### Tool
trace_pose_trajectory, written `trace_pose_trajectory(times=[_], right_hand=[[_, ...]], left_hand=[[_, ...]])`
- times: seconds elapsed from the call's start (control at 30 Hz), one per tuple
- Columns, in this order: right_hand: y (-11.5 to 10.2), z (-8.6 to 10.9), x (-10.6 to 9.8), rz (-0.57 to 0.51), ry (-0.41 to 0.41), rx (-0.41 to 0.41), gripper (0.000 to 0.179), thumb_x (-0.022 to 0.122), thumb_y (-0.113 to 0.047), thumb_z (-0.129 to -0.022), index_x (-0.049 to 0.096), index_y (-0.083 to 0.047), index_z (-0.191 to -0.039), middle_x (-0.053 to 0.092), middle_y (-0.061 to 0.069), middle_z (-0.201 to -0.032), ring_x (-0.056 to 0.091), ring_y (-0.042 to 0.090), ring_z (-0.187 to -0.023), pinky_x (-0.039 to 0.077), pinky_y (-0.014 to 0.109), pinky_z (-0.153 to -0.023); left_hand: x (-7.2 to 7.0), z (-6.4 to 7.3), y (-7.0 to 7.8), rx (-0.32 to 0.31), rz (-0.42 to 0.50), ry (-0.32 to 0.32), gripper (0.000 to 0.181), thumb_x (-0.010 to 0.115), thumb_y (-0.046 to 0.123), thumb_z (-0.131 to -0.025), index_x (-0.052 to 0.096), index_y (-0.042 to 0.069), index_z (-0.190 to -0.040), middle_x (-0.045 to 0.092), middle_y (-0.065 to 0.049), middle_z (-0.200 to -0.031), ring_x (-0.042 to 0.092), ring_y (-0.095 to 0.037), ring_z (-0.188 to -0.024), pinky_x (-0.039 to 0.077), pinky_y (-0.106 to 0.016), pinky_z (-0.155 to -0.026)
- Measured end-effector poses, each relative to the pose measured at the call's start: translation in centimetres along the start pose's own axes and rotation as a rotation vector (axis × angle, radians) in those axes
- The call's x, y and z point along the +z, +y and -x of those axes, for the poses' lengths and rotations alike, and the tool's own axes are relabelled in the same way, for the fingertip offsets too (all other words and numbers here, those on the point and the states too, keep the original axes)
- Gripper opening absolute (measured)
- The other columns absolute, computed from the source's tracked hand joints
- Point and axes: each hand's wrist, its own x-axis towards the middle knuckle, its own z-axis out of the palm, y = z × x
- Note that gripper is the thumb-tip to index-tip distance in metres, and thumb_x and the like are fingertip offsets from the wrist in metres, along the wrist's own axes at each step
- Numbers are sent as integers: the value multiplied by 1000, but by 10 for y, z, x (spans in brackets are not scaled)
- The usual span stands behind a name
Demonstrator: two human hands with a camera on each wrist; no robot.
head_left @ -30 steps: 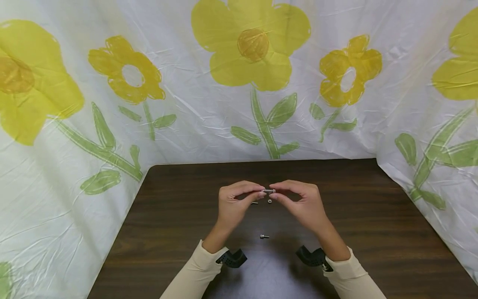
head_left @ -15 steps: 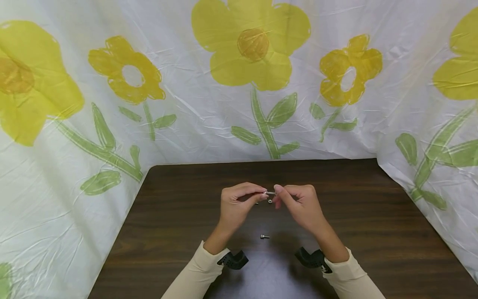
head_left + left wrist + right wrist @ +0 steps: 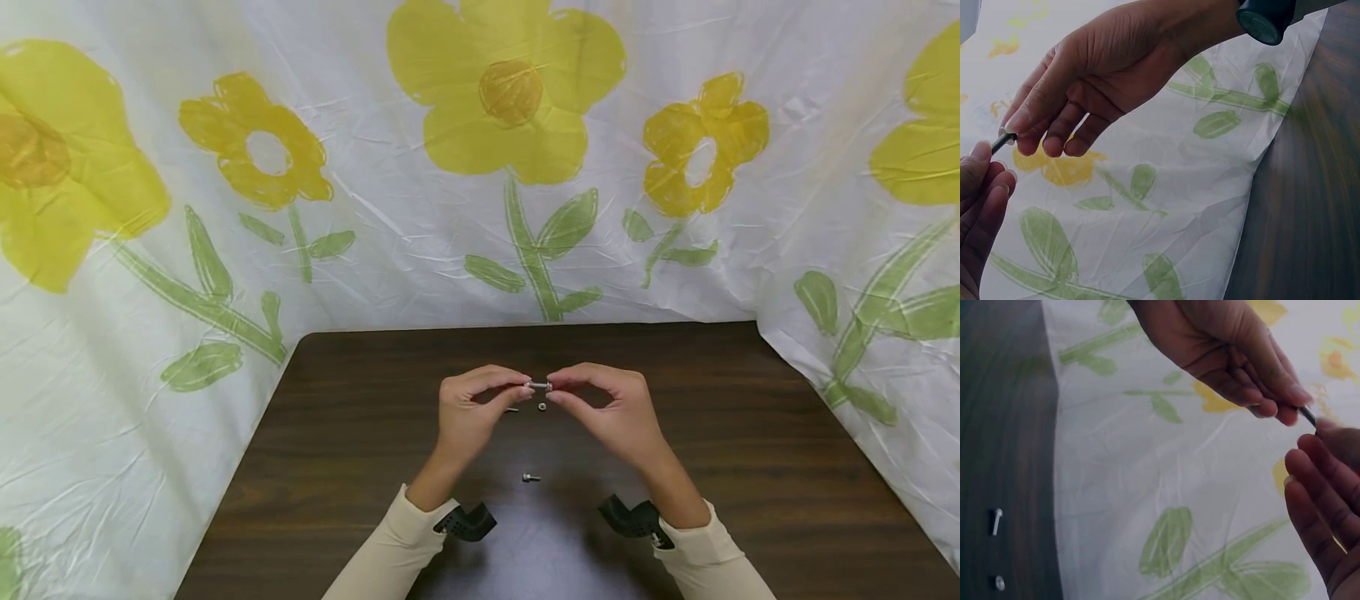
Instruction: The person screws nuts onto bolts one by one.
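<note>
In the head view, a metal bolt point(image 3: 538, 385) lies level between the fingertips of both hands, above the table. My left hand point(image 3: 474, 407) pinches its left end between thumb and fingers, hiding that end. At the other end, my right hand point(image 3: 606, 410) has thumb and fingertips on a small nut point(image 3: 549, 386). The left wrist view shows the nut point(image 3: 1004, 134) as a ring wider than the bolt's dark shank point(image 3: 1000, 145). From the right wrist view, only a short stretch of bolt point(image 3: 1307, 415) shows between the two thumbs.
On the dark wood table point(image 3: 360, 467), a loose nut point(image 3: 542, 407) and another bolt point(image 3: 512, 409) lie just beneath the hands. Closer to the person lies a third bolt point(image 3: 531, 477). A white flowered cloth point(image 3: 375, 250) hangs behind and along both sides.
Half a second ago the right thumb was rolled forward over the bolt's end; now it has drawn back, fingertips at that end. The left hand keeps its pinch almost in place.
</note>
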Motion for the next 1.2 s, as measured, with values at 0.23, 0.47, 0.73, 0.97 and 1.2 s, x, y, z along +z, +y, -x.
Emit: trace_pose_trajectory(times=[0.23,0.47,0.73,0.97,1.2], right_hand=[[-2,2,1,-11,-12,54,32,78,21,-74,77,-3,-97,76,10,-87,72,14,-77,57,20,-69],[-3,3,2,28,-54,152,25,70,4,-92,75,-18,-82,72,-7,-73,67,10,-68,51,22,-59],[-3,3,1,44,-55,165,17,70,3,-93,74,-12,-87,72,-4,-74,66,8,-66,51,20,-58],[-2,2,1,31,-40,82,36,84,8,-77,74,-10,-107,75,2,-90,71,12,-79,58,24,-70],[-2,2,3,30,-30,39,29,83,10,-77,77,-4,-102,76,4,-91,72,14,-80,57,20,-70]], left_hand=[[1,1,-1,10,13,-4,15,78,-19,-75,75,-9,-86,73,-19,-82,70,-15,-73,59,-29,-58],[1,2,-2,15,12,-10,16,79,-20,-74,75,-10,-86,73,-19,-82,70,-16,-71,59,-33,-55],[1,8,-22,20,14,-11,18,80,-20,-73,75,-8,-86,74,-18,-83,71,-17,-73,58,-34,-54],[0,7,-21,20,29,-13,13,80,-13,-78,76,-6,-89,75,-17,-85,71,-18,-72,59,-31,-57],[-1,8,-24,23,31,-21,13,80,-10,-79,77,-4,-90,75,-15,-86,72,-20,-74,60,-32,-60]])
